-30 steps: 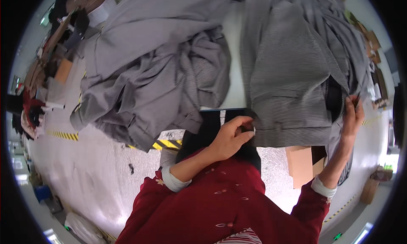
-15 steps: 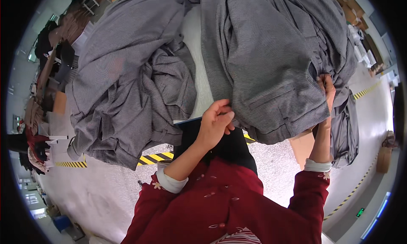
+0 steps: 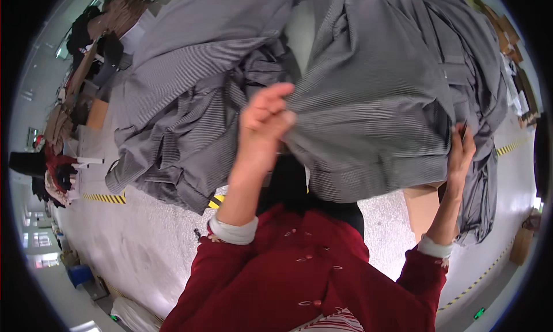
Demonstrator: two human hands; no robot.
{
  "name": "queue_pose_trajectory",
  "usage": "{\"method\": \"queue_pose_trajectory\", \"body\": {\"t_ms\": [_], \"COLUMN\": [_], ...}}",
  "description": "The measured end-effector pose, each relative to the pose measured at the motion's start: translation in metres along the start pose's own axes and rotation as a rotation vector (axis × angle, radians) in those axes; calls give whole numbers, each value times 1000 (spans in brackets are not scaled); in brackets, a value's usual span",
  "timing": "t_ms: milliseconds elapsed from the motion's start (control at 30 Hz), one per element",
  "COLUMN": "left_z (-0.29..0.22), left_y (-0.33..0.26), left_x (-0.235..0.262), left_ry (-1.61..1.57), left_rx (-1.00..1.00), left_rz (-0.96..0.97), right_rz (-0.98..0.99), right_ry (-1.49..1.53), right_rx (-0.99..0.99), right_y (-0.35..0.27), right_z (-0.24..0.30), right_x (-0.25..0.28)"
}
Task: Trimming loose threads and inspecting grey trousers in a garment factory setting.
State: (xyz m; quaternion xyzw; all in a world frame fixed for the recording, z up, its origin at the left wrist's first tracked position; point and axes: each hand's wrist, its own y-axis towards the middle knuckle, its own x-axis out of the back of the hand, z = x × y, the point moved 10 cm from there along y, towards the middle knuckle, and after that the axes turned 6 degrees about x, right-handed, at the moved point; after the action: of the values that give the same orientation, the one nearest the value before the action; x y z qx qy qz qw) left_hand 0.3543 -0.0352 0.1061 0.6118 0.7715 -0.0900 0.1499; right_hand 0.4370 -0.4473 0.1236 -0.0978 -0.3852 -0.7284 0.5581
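Grey fine-checked trousers lie in front of me on the right, with their waistband nearest to me. My left hand is closed at their left edge, pinching the cloth and drawing it up and to the left; motion blurs the fingers. At the trousers' right edge, my right hand is closed, and a small thin dark tool sticks up from its fingers. Most of that tool is hidden in the hand. A second heap of the same grey garments lies to the left.
Between the heaps shows a pale table surface. More grey cloth hangs down on the right. An open cardboard box stands below the trousers. Yellow-black tape marks the floor. Clothes on a rack are at the far left.
My left hand has moved up and left and taken hold of the trousers' edge, stretching the cloth. My right hand has moved slightly right and down. The whole view has shifted a little.
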Motion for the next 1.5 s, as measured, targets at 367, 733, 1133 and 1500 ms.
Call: {"method": "queue_pose_trajectory", "body": {"t_ms": [367,733,1133,1500], "left_z": [-30,149,159,188], "left_y": [-26,-162,-118,-113], "left_x": [62,1,-2,10], "left_ry": [639,122,-445,-186], "left_rx": [-254,702,460,424], "left_rz": [-180,300,-55,64], "right_rz": [62,1216,441,412], "right_ry": [-84,1678,843,360], "right_rx": [162,780,-324,-82], "right_y": [-66,-178,-143,-94], "right_z": [77,297,131,106], "right_x": [-48,-25,-112,-176]}}
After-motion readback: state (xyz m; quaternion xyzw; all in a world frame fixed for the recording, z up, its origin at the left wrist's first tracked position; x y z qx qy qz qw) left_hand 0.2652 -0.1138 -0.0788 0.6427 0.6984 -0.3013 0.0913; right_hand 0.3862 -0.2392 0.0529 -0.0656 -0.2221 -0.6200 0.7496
